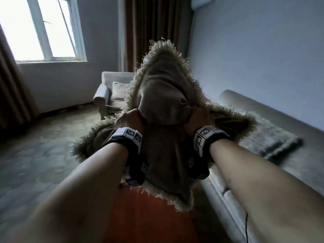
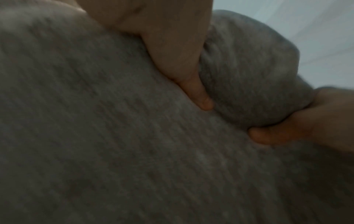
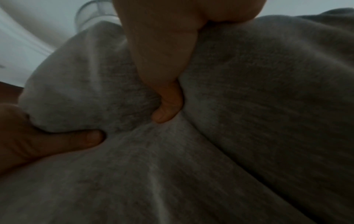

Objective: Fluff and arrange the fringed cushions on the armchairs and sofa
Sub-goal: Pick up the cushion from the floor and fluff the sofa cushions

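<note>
A beige fringed cushion (image 1: 163,88) is held up in front of me, squeezed at its middle. My left hand (image 1: 130,120) grips its left side and my right hand (image 1: 199,120) grips its right side, thumbs dug into the fabric. In the left wrist view my left thumb (image 2: 199,94) presses into the cushion cloth (image 2: 114,136), with my right hand (image 2: 298,127) opposite. In the right wrist view my right thumb (image 3: 168,109) sinks into the cushion (image 3: 249,91). Another fringed cushion (image 1: 270,137) lies flat on the sofa (image 1: 298,162).
An armchair (image 1: 112,92) with a pale cushion (image 1: 119,91) stands against the far wall under the window (image 1: 38,28). Brown curtains (image 1: 154,32) hang behind. Carpeted floor (image 1: 43,146) spreads to the left. An orange-brown surface (image 1: 140,216) lies below my arms.
</note>
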A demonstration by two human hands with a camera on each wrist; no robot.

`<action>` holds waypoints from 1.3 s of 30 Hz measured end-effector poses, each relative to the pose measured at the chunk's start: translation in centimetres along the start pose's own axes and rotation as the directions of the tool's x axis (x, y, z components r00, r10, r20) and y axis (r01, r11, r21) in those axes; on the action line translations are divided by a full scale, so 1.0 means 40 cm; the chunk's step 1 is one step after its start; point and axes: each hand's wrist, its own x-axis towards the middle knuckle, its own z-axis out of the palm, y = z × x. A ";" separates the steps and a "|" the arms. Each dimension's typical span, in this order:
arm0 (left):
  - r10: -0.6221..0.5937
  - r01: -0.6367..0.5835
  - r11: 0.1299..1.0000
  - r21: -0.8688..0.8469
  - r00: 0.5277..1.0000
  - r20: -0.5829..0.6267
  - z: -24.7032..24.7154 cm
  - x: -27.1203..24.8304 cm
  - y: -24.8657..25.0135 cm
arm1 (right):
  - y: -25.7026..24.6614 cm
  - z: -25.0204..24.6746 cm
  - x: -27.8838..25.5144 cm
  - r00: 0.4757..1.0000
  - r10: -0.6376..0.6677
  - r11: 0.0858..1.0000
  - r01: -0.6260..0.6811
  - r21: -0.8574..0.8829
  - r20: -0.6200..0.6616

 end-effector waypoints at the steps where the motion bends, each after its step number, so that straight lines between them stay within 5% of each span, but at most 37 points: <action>1: 0.052 -0.052 0.998 -0.029 0.999 0.011 0.041 -0.003 0.101 | 0.100 -0.038 0.009 0.998 0.065 0.998 -0.065 -0.001 -0.026; 6: 0.263 -0.252 0.962 -0.107 0.958 0.111 0.210 -0.027 0.502 | 0.505 -0.175 -0.008 0.958 0.281 0.958 -0.284 -0.048 -0.054; 10: 0.449 -0.443 0.893 -0.074 0.880 0.152 0.318 -0.037 0.800 | 0.786 -0.221 -0.048 0.877 0.465 0.884 -0.468 0.005 -0.122; 15: 0.653 -0.637 0.756 -0.149 0.721 0.233 0.461 -0.075 1.115 | 1.046 -0.266 -0.095 0.626 0.744 0.662 -0.738 0.131 -0.232; 23: 0.719 -0.648 0.693 -0.316 0.589 0.369 0.798 -0.049 1.489 | 1.416 -0.284 0.017 0.454 0.834 0.495 -0.867 0.061 -0.313; 29: 0.698 -0.563 0.711 -0.421 0.491 0.522 1.118 0.000 1.766 | 1.762 -0.254 0.189 0.409 0.863 0.401 -0.911 -0.091 -0.295; 34: 0.637 -0.599 0.739 -0.309 0.472 0.609 1.367 0.024 1.967 | 2.008 -0.180 0.252 0.407 0.823 0.384 -0.913 -0.140 -0.397; 37: 0.600 -0.644 0.732 -0.224 0.454 0.659 1.486 0.013 2.053 | 2.152 -0.114 0.226 0.428 0.851 0.407 -0.904 -0.131 -0.305; 39: 0.658 -0.701 0.670 -0.243 0.410 0.632 1.549 0.007 2.095 | 2.233 -0.072 0.194 0.361 0.901 0.328 -0.930 -0.168 -0.239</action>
